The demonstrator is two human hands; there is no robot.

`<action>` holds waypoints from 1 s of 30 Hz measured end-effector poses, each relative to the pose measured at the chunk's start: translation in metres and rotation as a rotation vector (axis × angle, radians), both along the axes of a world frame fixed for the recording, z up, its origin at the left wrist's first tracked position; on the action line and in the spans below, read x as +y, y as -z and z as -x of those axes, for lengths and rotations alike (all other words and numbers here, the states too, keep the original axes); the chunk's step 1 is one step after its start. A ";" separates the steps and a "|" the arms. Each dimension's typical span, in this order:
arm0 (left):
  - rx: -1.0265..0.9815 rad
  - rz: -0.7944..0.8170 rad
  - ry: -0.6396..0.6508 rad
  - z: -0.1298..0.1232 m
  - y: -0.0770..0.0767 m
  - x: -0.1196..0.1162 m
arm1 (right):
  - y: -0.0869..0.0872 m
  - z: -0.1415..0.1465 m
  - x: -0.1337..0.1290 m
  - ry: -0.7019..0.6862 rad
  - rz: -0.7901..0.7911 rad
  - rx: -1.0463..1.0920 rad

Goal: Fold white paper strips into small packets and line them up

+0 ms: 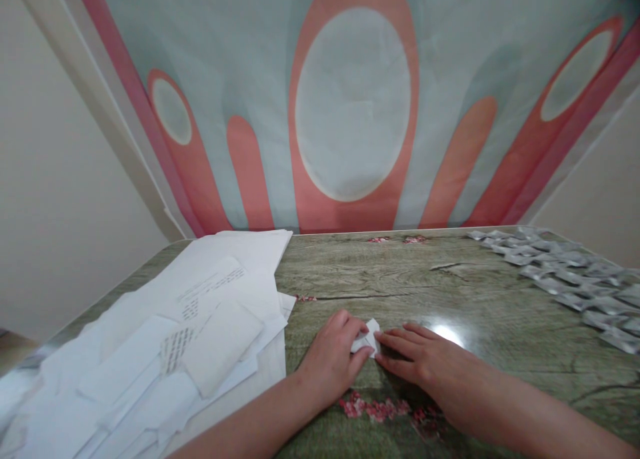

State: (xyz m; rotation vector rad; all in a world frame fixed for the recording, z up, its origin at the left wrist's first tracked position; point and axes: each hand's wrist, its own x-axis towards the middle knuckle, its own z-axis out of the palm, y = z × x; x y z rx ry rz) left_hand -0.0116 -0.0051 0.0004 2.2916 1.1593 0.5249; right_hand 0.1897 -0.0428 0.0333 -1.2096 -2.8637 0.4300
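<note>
A small folded piece of white paper (369, 339) lies on the wood-patterned table (400, 282), between my two hands. My left hand (336, 349) is closed on its left side, with the thumb below and the fingers above. From the right, my right hand (415, 355) reaches in with its fingers stretched out flat, the fingertips touching the paper's right edge. Part of the paper is hidden under my left fingers.
A large spread of white sheets (240, 252), some with printed text, covers the table's left side. Rows of folded grey-white paper pieces (565, 265) lie at the right back. Behind the table hangs a pale backdrop (350, 99) with red and orange shapes.
</note>
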 end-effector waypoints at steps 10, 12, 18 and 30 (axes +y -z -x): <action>-0.002 0.014 0.000 0.001 0.001 0.002 | -0.002 -0.002 0.000 0.020 0.063 -0.012; -0.001 0.013 0.000 0.001 0.002 0.002 | -0.001 -0.002 0.000 0.019 0.056 -0.020; 0.008 0.019 -0.004 0.001 0.002 0.002 | 0.002 -0.003 0.000 -0.002 0.021 -0.001; 0.102 -0.103 -0.060 0.003 -0.003 0.006 | 0.006 0.003 0.000 -0.013 -0.051 0.014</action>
